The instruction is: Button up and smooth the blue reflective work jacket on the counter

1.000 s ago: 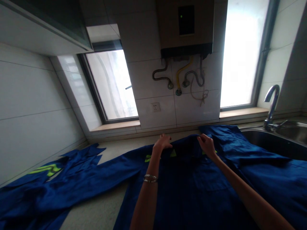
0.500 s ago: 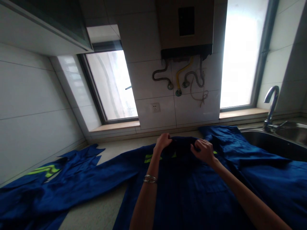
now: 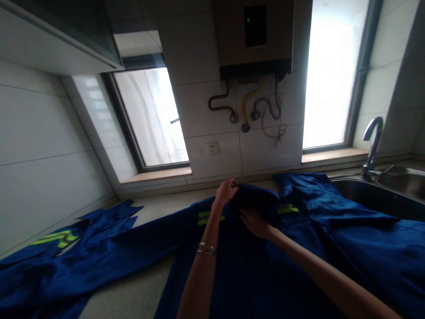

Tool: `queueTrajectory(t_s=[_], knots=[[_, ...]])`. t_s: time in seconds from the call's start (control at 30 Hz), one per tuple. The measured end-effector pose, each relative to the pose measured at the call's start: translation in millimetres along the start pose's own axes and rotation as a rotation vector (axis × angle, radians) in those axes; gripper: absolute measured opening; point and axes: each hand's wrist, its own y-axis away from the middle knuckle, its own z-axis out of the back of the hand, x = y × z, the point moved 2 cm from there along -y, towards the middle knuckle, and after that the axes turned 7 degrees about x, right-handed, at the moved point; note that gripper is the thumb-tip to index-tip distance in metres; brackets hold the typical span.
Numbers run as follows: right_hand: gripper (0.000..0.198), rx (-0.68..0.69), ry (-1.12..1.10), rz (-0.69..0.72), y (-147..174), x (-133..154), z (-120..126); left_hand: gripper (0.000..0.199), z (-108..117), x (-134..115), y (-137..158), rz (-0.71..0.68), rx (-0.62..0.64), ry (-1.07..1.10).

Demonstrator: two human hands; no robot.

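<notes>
A dark blue work jacket (image 3: 252,270) with yellow-green reflective stripes lies spread across the countertop (image 3: 133,294). My left hand (image 3: 226,191) pinches the collar (image 3: 262,197) at the jacket's far edge and lifts it slightly. My right hand (image 3: 254,221) lies just below the collar, fingers tucked under the raised fold. A metal bracelet circles my left wrist. One sleeve (image 3: 109,252) stretches away to the left; another part drapes right toward the sink.
A steel sink (image 3: 378,195) and a tap (image 3: 372,141) sit at the right. A second blue garment (image 3: 59,239) lies at the far left. A wall socket (image 3: 212,148), hoses under a water heater (image 3: 254,37) and two windows line the back wall.
My right hand has moved from the collar's right end leftward and down, under the collar fold. My left hand keeps its pinch on the collar. The view shifted slightly.
</notes>
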Motion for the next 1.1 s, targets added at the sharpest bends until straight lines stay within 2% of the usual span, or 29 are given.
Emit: queueTrajectory(t_s=[0.1,0.2,0.4,0.5,0.73,0.9,1.0,1.1], knots=[[0.040,0.027,0.063,0.024,4,5,-2,0.016,4,1,0,0.072,-0.127,0.052],[0.038,0.017,0.030,-0.003,5,8,-3,0.015,8,1,1,0.128,-0.228,0.073],[0.028,-0.098,-0.173,-0.166,6,6,-1,0.021,16,4,9,0.223,-0.332,0.006],[0.021,-0.119,-0.218,-0.218,8,11,1,0.021,16,10,9,0.238,-0.339,0.014],[0.009,-0.070,-0.226,-0.208,13,21,3,0.026,2,8,4,0.190,-0.239,-0.057],[0.007,-0.063,-0.214,-0.183,15,23,3,0.030,-4,-2,10,0.149,-0.067,-0.273],[0.008,-0.036,-0.200,-0.168,15,27,6,0.031,-7,1,12,0.177,0.056,-0.363],[0.015,0.002,-0.165,-0.123,14,29,17,0.025,-10,5,13,0.156,0.114,-0.405]])
